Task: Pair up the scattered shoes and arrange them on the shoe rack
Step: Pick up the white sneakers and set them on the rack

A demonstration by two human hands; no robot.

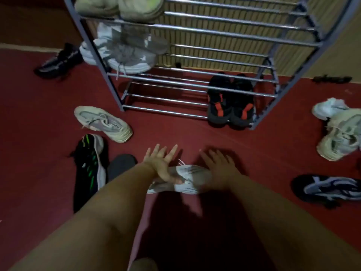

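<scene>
The left hand has its fingers spread wide, thumb resting on the white mesh sneaker with grey stripes. The sneaker lies on the red floor under both hands, its long side running left to right. The blurry right hand spreads flat over its right end, holding nothing

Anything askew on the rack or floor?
Yes. The grey sneakers on the middle shelf sit tilted, overhanging the front, lace dangling. What looks like a loose insole lies beside the black-green sneaker.
</scene>
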